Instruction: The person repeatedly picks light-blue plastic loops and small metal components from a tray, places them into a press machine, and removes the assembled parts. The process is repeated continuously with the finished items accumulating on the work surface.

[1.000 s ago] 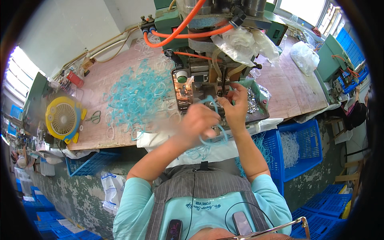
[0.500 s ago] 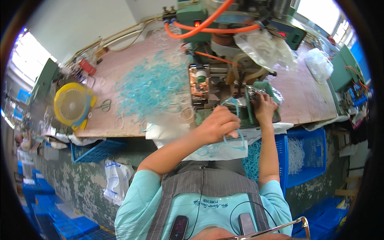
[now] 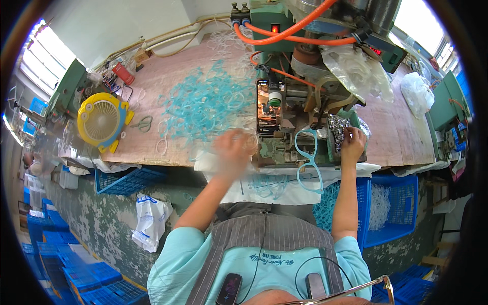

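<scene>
A light-blue eyeglass frame (image 3: 308, 163) hangs at the front of the green press machine (image 3: 279, 151), its upper end at the machine's working point and its lower end over the white cloth. No hand touches it. My left hand (image 3: 234, 150), smeared by motion, is over the table's front edge, beside the pile of blue eyeglass frames (image 3: 203, 104); its fingers cannot be made out. My right hand (image 3: 353, 145) reaches into a green box of small shiny metal parts (image 3: 338, 129), fingers pinched together. What lies between the fingertips is too small to tell.
A phone-like screen (image 3: 269, 119) stands on the machine, below orange hoses (image 3: 300, 35). To the left are a yellow fan (image 3: 101, 122) and scissors (image 3: 143, 123). White cloth (image 3: 239, 190) drapes before me. Blue crates (image 3: 391, 226) with frames stand below right.
My left hand has let go of the blue eyeglass frame, now staying at the machine, and moved left toward the pile. My right hand remains at the metal parts. The view has shifted slightly.
</scene>
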`<state>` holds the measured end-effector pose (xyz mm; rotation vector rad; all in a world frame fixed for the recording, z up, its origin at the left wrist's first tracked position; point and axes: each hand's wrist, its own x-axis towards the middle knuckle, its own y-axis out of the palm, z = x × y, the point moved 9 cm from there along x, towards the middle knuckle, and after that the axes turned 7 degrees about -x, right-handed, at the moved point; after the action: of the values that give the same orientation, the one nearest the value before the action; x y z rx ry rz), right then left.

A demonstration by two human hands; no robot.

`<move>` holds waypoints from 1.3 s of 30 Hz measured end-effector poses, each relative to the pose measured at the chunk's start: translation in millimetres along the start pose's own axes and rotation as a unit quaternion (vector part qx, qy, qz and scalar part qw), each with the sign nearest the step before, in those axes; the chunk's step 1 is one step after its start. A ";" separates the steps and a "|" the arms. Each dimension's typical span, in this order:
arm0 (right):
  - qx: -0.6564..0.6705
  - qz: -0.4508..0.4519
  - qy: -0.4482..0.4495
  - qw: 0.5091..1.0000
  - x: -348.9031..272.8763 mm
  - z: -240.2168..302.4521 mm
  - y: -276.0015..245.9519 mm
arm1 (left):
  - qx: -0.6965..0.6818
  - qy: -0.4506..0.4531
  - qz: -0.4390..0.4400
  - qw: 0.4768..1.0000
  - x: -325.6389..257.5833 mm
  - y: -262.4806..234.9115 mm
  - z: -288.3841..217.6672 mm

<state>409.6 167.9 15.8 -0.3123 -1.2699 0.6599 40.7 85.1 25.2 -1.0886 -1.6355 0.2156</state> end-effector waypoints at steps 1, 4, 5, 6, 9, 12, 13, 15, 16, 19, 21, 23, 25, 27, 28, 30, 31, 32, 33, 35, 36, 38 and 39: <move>0.013 0.012 0.015 1.000 -0.2 -2.6 2.2 | 0.050 -0.049 -0.029 0.997 -7.4 -5.5 29.3; 0.044 0.041 0.062 0.996 -4.7 -12.2 8.9 | 0.154 -0.161 -0.009 0.975 -28.2 -11.0 102.7; 0.053 0.051 0.084 0.994 -7.3 -16.7 11.2 | 0.180 -0.189 0.010 0.965 -35.6 -10.8 118.2; 0.062 0.060 0.107 0.991 -9.9 -21.0 13.5 | 0.205 -0.216 0.029 0.954 -41.4 -10.2 130.9; 0.049 0.016 0.057 0.997 -8.4 -14.8 5.5 | 0.227 -0.207 0.063 0.950 -43.4 -5.6 138.8; 0.120 0.035 0.178 0.976 -13.8 -33.6 10.8 | 0.229 -0.203 0.085 0.948 -36.4 -5.3 132.6; 0.101 0.032 0.165 0.981 -12.8 -31.2 8.2 | 0.224 -0.181 0.059 0.956 -29.7 -9.8 124.5; 0.083 0.034 0.157 0.984 -12.2 -29.1 4.8 | 0.212 -0.127 0.006 0.969 -14.7 -20.3 104.8; 0.077 0.038 0.147 0.985 -11.6 -26.7 3.5 | 0.174 -0.157 0.022 0.972 -8.6 -20.5 106.3; 0.056 0.048 0.109 0.991 -4.6 -14.4 1.0 | 0.014 -0.223 -0.017 0.974 14.6 -28.3 99.6; 0.030 0.049 0.074 0.996 1.3 1.0 -3.0 | -0.128 -0.239 -0.060 0.961 28.9 -28.2 82.2; 0.107 0.069 0.111 0.986 5.9 10.6 -2.8 | -0.213 -0.261 -0.074 0.938 38.1 -24.3 60.4; 0.162 0.065 0.121 0.977 13.7 28.6 -9.2 | -0.215 -0.103 -0.077 0.968 59.7 -27.3 6.8; 0.222 0.071 0.129 0.964 20.9 47.3 -18.3 | -0.239 0.042 -0.058 0.968 71.6 -27.2 -45.3; 0.261 0.074 0.135 0.953 23.6 56.6 -23.2 | -0.254 0.103 -0.033 0.961 74.7 -24.7 -69.0; 0.293 0.108 0.159 0.937 23.4 72.3 -29.5 | -0.282 0.213 -0.018 0.935 76.7 -24.3 -109.6; 0.328 0.122 0.171 0.921 21.9 80.5 -31.5 | -0.294 0.248 -0.002 0.923 75.2 -22.7 -124.9; 0.312 0.119 0.146 0.931 22.8 91.6 -37.8 | -0.305 0.277 0.015 0.911 73.4 -20.4 -137.5; 0.312 0.115 0.121 0.935 23.2 102.3 -42.8 | -0.308 0.294 0.022 0.905 72.7 -17.5 -146.1; 0.309 0.127 0.088 0.938 23.0 118.5 -44.5 | -0.311 0.317 0.038 0.895 69.8 -11.4 -156.3; 0.290 0.120 0.078 0.946 23.1 122.0 -47.1 | -0.315 0.312 0.050 0.895 69.2 -7.8 -156.6; 0.246 0.107 0.062 0.961 23.4 125.8 -51.2 | -0.324 0.305 0.068 0.893 67.3 -2.2 -155.1; 0.262 0.102 0.074 0.957 24.6 124.4 -49.9 | -0.324 0.298 0.071 0.895 66.7 -0.3 -153.3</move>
<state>309.3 127.1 98.6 -0.0509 -0.8844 1.1000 171.9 75.7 128.4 -1.5815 -1.0711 -0.5724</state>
